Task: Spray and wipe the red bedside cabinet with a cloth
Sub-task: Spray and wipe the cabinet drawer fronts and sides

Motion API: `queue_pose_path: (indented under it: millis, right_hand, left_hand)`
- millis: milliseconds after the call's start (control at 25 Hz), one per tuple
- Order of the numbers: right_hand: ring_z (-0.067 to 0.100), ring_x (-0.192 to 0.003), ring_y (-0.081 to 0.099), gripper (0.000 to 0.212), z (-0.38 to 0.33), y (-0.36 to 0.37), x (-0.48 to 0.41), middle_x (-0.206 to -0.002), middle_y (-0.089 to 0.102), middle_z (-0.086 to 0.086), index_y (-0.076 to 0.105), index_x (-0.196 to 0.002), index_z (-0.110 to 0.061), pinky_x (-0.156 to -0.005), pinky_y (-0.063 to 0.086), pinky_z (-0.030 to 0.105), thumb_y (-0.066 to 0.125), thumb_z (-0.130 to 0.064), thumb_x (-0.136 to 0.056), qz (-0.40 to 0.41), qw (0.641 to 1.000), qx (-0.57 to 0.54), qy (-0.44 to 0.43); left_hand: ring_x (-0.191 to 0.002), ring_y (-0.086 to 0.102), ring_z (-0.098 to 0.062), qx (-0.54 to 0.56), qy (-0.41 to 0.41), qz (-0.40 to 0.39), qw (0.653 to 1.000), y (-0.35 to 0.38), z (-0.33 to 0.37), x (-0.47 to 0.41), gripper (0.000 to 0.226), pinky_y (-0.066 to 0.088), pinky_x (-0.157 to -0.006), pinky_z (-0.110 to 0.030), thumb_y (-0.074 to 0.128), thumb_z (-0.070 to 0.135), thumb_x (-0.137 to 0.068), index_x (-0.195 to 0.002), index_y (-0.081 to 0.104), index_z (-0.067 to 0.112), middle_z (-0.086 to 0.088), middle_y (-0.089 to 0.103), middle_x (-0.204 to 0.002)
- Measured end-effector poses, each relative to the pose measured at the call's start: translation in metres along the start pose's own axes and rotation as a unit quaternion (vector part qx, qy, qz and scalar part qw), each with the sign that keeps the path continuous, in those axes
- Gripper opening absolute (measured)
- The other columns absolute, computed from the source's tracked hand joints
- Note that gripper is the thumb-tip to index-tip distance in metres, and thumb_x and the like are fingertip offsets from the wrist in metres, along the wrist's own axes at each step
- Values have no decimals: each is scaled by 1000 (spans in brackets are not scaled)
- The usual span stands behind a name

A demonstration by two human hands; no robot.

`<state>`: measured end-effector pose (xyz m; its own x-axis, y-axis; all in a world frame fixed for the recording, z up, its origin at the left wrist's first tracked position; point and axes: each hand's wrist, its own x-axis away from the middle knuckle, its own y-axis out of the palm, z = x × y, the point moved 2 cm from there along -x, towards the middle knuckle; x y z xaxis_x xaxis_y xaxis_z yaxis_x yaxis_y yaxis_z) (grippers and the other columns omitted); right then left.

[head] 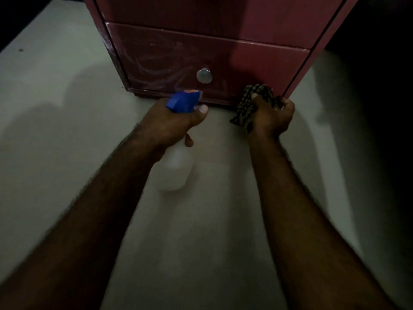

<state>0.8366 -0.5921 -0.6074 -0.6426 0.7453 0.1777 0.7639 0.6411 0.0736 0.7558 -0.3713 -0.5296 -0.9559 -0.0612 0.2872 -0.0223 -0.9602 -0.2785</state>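
I saw a big pale floor that filled most of the view. The room was dim. The red cabinet stood on the floor at the top of the view, and I could see 2 drawer fronts on it. The lower drawer had pale, swirly smear marks on its left half.

Both bare arms reached out toward the bottom of the cabinet. The left hand was wrapped tight round the neck of the spray bottle, with the thumb up beside the top. The bottle was clear and whitish, and it hung down below the hand over the floor. Its blue spray head pointed at the bottom edge of the lower drawer, just beside it.

The right hand was curled tight round the cloth, which was all bunched up. The cloth was dark with small pale spots. It was low down by the right corner of the lower drawer, but I could not tell if it touched the wood.

The round silver knob sat in the middle of the lower drawer, just above and between the 2 hands.
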Motion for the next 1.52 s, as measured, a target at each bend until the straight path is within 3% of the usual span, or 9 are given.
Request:
queue_pose_path:
  millis: [200,400,640,800,920,1080,1200,1320,1520]
  right_hand:
    - [17,-93,71,54,-1,-12,-8,-105,68,-1,54,-96,-32,-83,64,41,93,-10,-65,8,999,-27,25]
    - [19,-92,72,55,4,-8,-10,-105,71,2,59,-105,-21,-83,63,41,94,-13,-63,8,1000,-18,17]
    - [15,-96,66,75,25,23,11,-103,63,-8,59,-125,-17,-87,58,30,97,-25,-61,-58,997,58,0]
    - [18,-94,70,62,40,8,-9,-108,70,0,61,-113,-17,-87,62,40,95,-18,-61,37,999,20,23]
    - [18,-93,71,56,45,12,-6,-107,71,0,61,-106,-23,-86,62,40,94,-18,-62,35,999,15,30]
    - [20,-96,69,65,46,34,14,-104,68,-4,62,-115,-16,-90,59,37,96,-21,-60,-14,998,63,16]
    - [19,-92,71,60,52,23,2,-105,71,-1,62,-111,-16,-85,62,39,95,-17,-61,31,999,39,23]
    - [19,-91,72,60,58,17,-2,-108,71,3,63,-116,-15,-83,63,41,93,-14,-64,54,997,0,59]
    - [18,-89,71,56,62,42,22,-102,71,0,64,-109,-14,-83,63,41,94,-14,-62,-14,999,33,35]
  left_hand:
    - [-69,69,-17,-62,-58,-15,996,4,-7,4,67,58,-88,-47,75,53,-85,-139,53,21,-3,66,-108]
    - [-68,69,-18,-62,-37,7,997,4,-4,1,62,59,-76,-38,75,52,-85,-134,57,19,-7,70,-99]
    - [-65,67,-16,-30,-19,9,999,-1,-8,-4,60,57,-71,-35,77,52,-84,-131,58,20,-9,69,-99]
    - [-66,68,-16,-28,-34,7,999,-5,-12,-7,64,61,-79,-42,77,54,-82,-133,57,21,-7,70,-98]
    - [-65,68,-15,-24,-28,11,999,-10,-15,-10,64,60,-74,-38,78,54,-81,-134,57,23,-7,71,-97]
    - [-59,67,-12,-15,-14,9,1000,-10,-15,-11,56,57,-67,-33,78,53,-82,-126,60,24,-7,70,-95]
    - [-56,65,-8,6,0,10,1000,-13,-12,-11,43,55,-56,-23,78,51,-83,-116,58,32,-5,69,-91]
    - [-63,66,-11,17,7,10,1000,-19,-8,-12,49,53,-54,-18,78,49,-84,-125,59,30,-7,68,-94]
    - [-65,63,-12,49,32,12,998,-18,1,-9,27,53,-52,-19,76,41,-88,-109,60,37,-7,65,-95]
